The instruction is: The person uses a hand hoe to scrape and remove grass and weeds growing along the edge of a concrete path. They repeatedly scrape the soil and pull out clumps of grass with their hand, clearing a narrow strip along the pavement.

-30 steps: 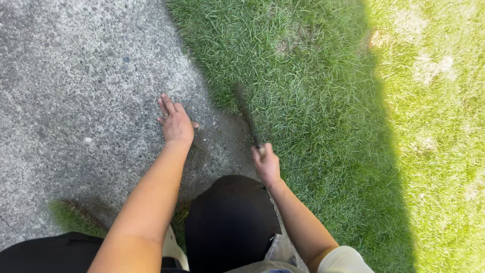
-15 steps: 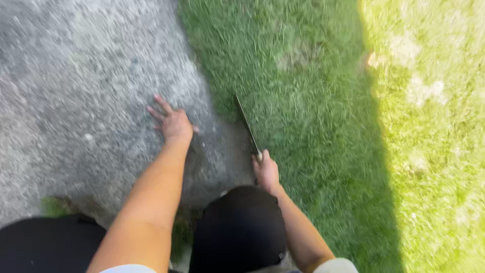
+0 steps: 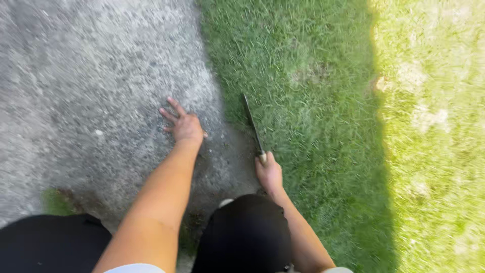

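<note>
My right hand (image 3: 268,173) is shut on the handle of a long dark knife (image 3: 251,123). Its blade points away from me, along the line where the grass (image 3: 303,101) meets the grey concrete (image 3: 101,76). My left hand (image 3: 184,125) rests flat on the concrete with its fingers spread, a little left of the blade, holding nothing. Both forearms reach forward from the bottom of the view. My knees in black trousers (image 3: 247,232) are bent below them.
The grass on the right is shaded near me and brightly sunlit (image 3: 434,126) farther right, with a few bare patches. A small green tuft (image 3: 56,202) grows from the concrete at lower left. A dark strip of soil (image 3: 230,151) borders the concrete edge.
The view has shifted, so both hands sit lower in the frame. The knife blade now lies along the grass edge. My left hand stays flat on the concrete.
</note>
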